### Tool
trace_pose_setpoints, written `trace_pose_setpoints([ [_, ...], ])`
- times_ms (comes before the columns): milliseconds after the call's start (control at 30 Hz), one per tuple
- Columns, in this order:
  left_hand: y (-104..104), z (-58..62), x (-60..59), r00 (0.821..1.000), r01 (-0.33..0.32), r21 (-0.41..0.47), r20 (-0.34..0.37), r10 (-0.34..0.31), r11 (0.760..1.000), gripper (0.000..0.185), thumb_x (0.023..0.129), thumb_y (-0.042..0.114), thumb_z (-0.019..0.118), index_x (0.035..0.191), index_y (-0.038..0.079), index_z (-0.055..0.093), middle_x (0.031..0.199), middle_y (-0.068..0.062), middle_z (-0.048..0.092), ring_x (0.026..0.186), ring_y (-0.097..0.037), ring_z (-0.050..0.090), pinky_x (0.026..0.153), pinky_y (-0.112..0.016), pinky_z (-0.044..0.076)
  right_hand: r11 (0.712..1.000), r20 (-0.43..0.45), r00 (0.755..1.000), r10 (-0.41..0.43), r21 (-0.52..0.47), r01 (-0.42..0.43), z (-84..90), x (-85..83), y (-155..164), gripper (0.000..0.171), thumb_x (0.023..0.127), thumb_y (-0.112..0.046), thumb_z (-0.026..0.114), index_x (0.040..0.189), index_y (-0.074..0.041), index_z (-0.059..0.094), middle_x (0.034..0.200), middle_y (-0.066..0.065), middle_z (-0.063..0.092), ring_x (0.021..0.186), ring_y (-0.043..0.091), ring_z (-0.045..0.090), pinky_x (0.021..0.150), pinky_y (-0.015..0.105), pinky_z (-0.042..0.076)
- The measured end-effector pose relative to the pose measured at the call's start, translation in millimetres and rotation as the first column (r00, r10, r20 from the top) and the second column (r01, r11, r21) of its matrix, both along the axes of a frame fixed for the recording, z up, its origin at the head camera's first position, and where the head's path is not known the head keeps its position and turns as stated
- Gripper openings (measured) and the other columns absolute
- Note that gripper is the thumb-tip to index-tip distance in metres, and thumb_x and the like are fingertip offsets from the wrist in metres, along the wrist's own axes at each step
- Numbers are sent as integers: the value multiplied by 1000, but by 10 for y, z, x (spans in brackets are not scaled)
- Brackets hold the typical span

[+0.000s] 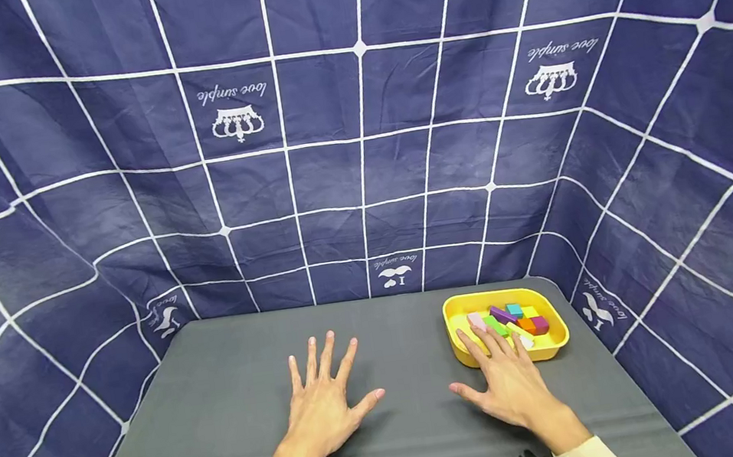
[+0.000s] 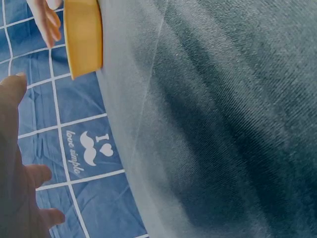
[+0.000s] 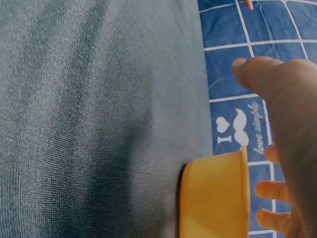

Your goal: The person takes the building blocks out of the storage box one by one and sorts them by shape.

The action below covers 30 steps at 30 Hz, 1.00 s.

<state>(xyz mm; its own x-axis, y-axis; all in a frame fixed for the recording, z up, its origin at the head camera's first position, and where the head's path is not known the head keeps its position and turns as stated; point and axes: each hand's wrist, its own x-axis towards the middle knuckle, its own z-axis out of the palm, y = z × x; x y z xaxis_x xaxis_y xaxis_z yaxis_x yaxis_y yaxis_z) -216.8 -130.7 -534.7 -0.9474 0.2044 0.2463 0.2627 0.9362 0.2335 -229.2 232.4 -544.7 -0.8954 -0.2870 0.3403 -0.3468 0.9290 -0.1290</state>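
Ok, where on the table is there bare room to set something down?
Bare table: between the left hand and the tray, back to the curtain; left of the left hand; and between the hands. Crowded: the far right, where the tray holds blocks and the right hand overlaps its near-left corner in the head view.

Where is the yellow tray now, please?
In the head view, the tray is near the far right corner of the grey table, partly hidden by the right hand.

Grey fabric-topped table gives my left hand room; a yellow oblong plastic tub obstructs my right hand.
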Motion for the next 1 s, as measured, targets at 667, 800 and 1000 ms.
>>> trace_pose_setpoints([
  [667, 129, -22, 3, 991, 108, 88, 74, -115, 990, 89, 109, 76, 62, 183, 30, 41, 195, -15, 26, 183, -50, 14, 140, -84, 15, 1000, 95, 995, 22, -23, -20, -80, -52, -40, 72, 107, -49, 82, 161, -7, 64, 146, 17, 77, 143, 42, 71, 135, 78, 35],
  [800, 164, -16, -18, 985, 148, 105, 72, -156, 983, 86, 111, 72, 64, 182, 31, 42, 194, -15, 27, 182, -49, 17, 140, -83, 17, 1000, 109, 994, 25, -17, -23, -78, -50, -70, 72, 108, -47, 82, 161, -3, 63, 147, 18, 76, 143, 42, 70, 135, 76, 36],
  [1000, 233, -27, -32, 967, 227, 124, 90, -239, 966, 83, 113, 68, 64, 184, 32, 39, 195, -15, 25, 182, -49, 18, 140, -82, 18, 999, 98, 994, 48, -19, -46, -84, -15, -122, 69, 107, -40, 84, 159, 1, 64, 146, 20, 76, 143, 42, 71, 134, 72, 41],
])
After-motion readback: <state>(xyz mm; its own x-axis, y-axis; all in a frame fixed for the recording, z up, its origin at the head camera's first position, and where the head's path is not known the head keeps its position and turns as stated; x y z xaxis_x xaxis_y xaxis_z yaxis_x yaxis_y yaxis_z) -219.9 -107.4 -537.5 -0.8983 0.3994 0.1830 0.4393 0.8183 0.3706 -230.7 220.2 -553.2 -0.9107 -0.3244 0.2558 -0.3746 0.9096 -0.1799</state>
